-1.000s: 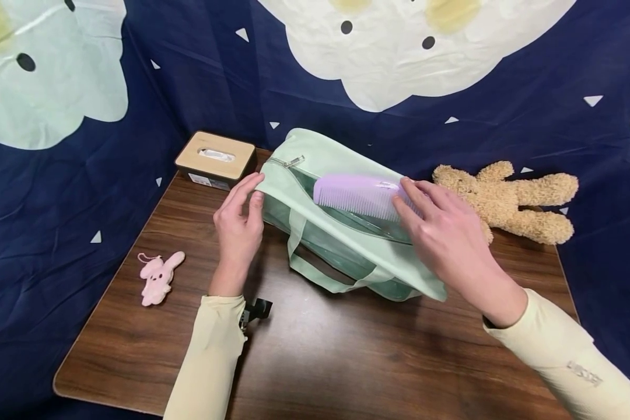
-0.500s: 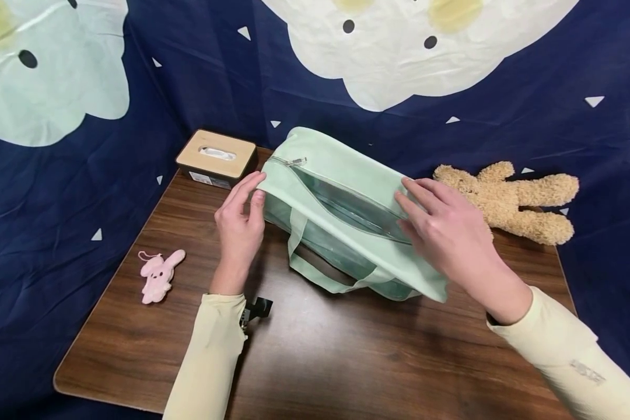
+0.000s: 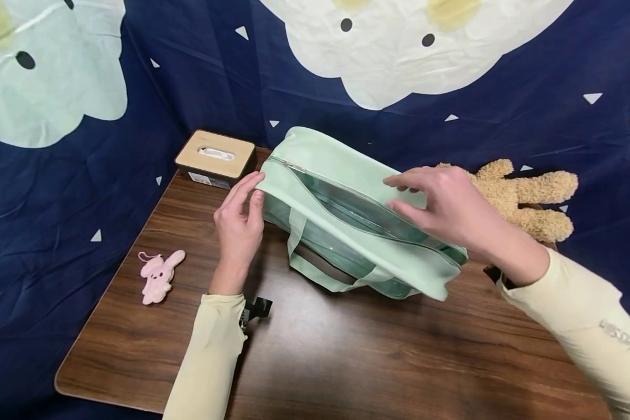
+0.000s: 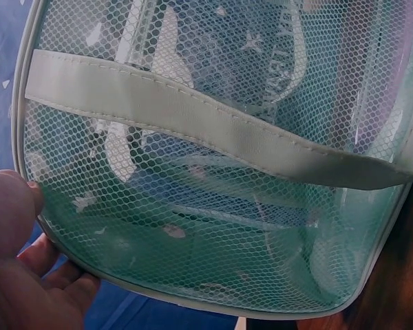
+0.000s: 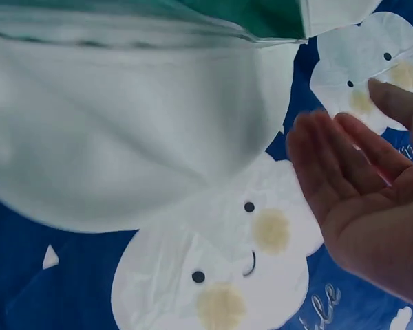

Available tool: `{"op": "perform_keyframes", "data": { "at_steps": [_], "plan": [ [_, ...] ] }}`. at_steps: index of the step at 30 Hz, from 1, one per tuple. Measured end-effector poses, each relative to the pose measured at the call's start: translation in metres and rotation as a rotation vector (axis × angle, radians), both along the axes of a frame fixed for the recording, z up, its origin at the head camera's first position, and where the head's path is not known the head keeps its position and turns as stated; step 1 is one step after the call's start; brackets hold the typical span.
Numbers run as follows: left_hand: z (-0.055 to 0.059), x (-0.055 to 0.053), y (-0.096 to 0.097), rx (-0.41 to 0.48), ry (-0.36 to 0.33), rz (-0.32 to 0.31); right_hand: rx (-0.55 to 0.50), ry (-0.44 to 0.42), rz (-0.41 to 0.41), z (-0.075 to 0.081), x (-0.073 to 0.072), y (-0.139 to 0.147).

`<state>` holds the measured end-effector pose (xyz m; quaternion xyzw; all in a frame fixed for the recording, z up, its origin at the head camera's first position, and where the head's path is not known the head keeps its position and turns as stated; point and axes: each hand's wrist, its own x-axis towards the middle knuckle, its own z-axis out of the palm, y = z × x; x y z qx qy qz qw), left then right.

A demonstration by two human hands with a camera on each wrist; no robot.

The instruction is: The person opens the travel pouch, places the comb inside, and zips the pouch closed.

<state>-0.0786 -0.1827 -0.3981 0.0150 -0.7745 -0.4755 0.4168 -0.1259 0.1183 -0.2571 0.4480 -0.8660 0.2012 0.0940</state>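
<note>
A mint green tote bag point(image 3: 349, 157) with mesh sides, a strap handle and an unzipped top stands on the table. At its left end my left hand point(image 3: 240, 219) holds the edge between thumb and fingers; the left wrist view shows those fingers point(image 4: 62, 275) at the rim. My right hand point(image 3: 451, 201) hovers over the right part of the opening, fingers loosely bent, holding nothing. In the right wrist view this hand point(image 5: 358, 172) is apart from the bag. Something purple point(image 4: 396, 75) shows faintly through the mesh. The comb is hidden in the head view.
A tissue box point(image 3: 215, 157) with a wooden lid stands behind the left hand. A pink plush keychain point(image 3: 158, 277) lies at the table's left. The tan teddy bear point(image 3: 535, 198) lies at the back right, partly behind my right hand. A dark blue patterned cloth point(image 3: 189, 70) hangs behind.
The lilac comb went from my right hand down out of sight into the bag. My right hand then rose and moved right off the bag's edge. The left hand stays put.
</note>
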Motion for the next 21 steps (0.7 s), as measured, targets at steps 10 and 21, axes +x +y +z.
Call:
{"op": "perform_keyframes", "data": {
  "at_steps": [10,21],
  "plan": [
    [0.001,0.001,-0.001,-0.005,0.002,0.005,0.058,-0.565,-0.072,0.009,-0.025,-0.047],
    [-0.001,0.003,0.000,-0.003,-0.003,-0.002,-0.010,-1.069,-0.179,-0.005,-0.049,-0.083]
  ]
}}
